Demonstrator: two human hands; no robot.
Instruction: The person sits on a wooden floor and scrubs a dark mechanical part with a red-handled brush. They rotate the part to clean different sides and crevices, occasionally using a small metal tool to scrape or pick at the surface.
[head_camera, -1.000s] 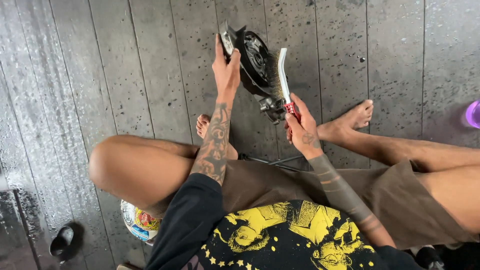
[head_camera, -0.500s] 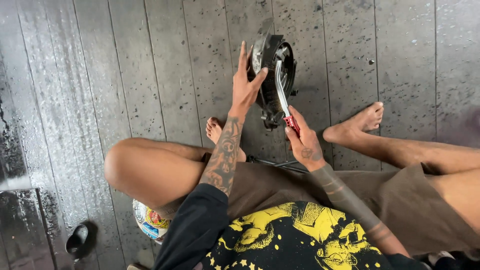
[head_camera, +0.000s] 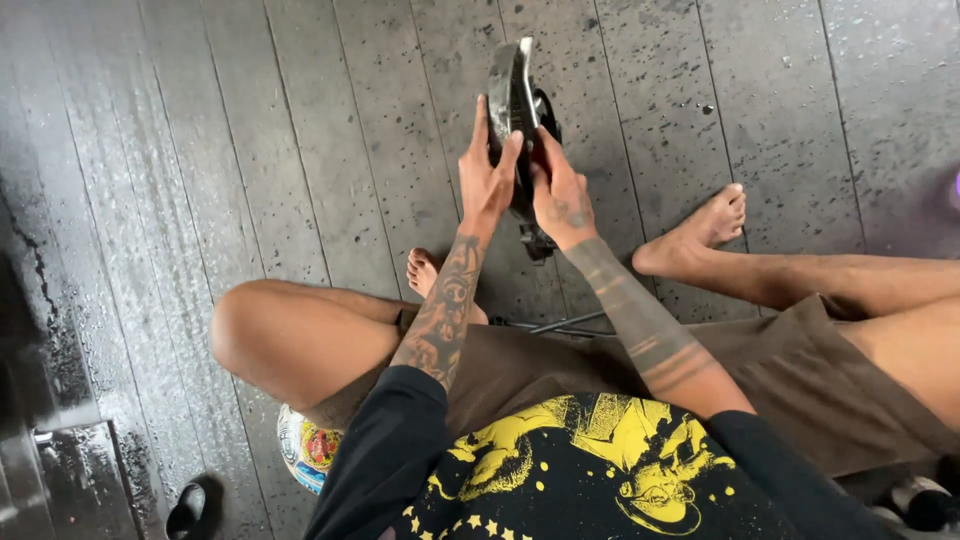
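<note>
Far left: a dark sandal (head_camera: 187, 508) is lying on the wet plank floor (head_camera: 300, 130), near a colourful round thing (head_camera: 305, 448) tucked under my bent knee.
Left hand (head_camera: 487, 180): I am pressing it flat against the left side of the dark metal machine part (head_camera: 517, 110), fingers (head_camera: 479, 125) stretched out and apart, thumb hooking its edge.
Machine part: it is standing on edge on the floor, upright between my two hands, ahead of my bare feet.
Right hand (head_camera: 560, 195): I am closing it on the part's right side; I cannot tell whether it is also holding something.
</note>
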